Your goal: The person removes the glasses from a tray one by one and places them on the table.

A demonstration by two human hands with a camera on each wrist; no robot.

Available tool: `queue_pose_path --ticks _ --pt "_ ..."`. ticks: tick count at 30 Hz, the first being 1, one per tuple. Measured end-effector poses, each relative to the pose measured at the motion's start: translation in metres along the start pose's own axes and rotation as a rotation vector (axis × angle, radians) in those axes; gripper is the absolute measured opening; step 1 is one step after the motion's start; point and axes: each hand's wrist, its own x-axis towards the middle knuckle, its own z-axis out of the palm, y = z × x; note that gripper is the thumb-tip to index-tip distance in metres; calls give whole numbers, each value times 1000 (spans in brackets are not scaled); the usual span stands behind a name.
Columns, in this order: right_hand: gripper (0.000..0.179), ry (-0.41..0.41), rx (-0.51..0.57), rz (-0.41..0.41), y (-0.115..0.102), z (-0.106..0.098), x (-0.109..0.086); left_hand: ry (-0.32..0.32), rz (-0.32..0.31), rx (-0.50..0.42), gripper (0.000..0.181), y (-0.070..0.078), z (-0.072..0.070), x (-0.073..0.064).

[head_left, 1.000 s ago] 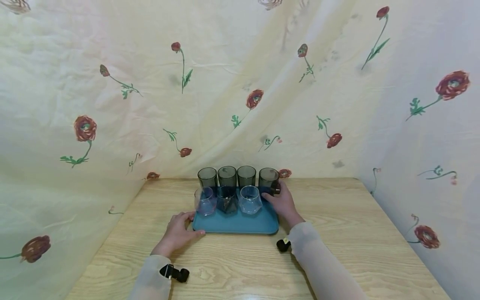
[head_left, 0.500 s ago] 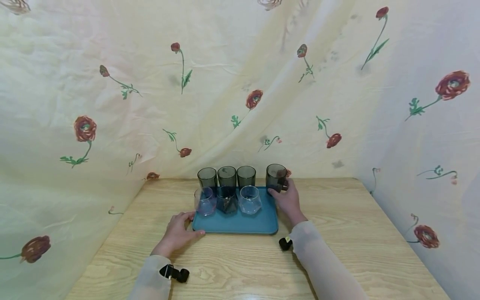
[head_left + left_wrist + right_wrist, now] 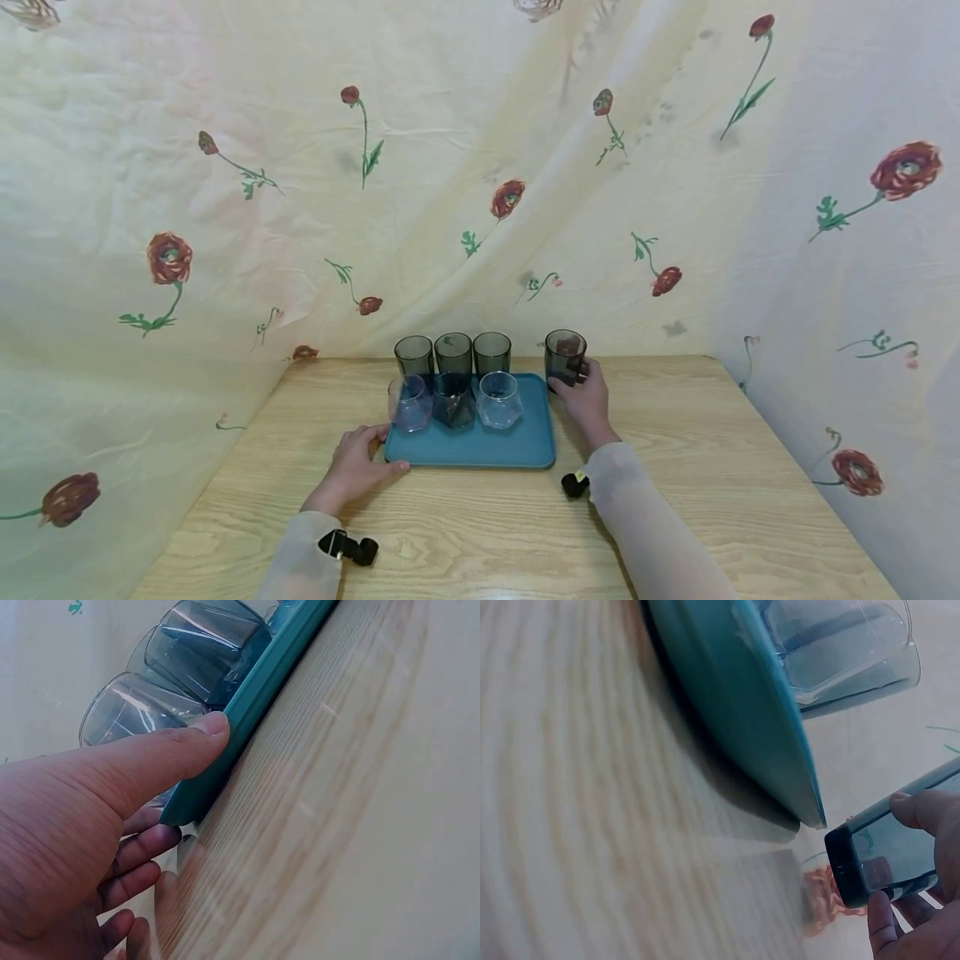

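My right hand [image 3: 588, 400] holds a smoky grey glass mug [image 3: 564, 354] upright just off the right back corner of a blue tray [image 3: 472, 454]. In the right wrist view the mug [image 3: 892, 851] has its thick dark base clear of the table, with thumb and fingers around its side. My left hand [image 3: 356, 467] grips the tray's front left corner, thumb along the front rim and fingers at the left side. On the tray, three tall smoky glasses [image 3: 453, 354] stand at the back. Before them are a pinkish tumbler [image 3: 410, 408], a dark tumbler [image 3: 454, 404] and a clear tumbler [image 3: 500, 404].
The tray lies on a wood-grain table [image 3: 480, 533], near its back edge. A cream cloth [image 3: 450, 167] with red flowers hangs behind and along the sides. Each sleeve carries a small black wrist camera [image 3: 575, 484].
My right hand has lifted the smoky mug from the tray's back right corner and carried it right, past the tray's edge. My left hand and the tray have stayed in place.
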Motion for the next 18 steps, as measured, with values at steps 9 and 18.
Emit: queue_pose_path --ticks 9,18 --pt "75 6 27 38 11 -3 3 2 -6 -7 85 -1 1 0" --pt "77 17 27 35 12 -4 5 -4 -6 -9 85 0 0 0"
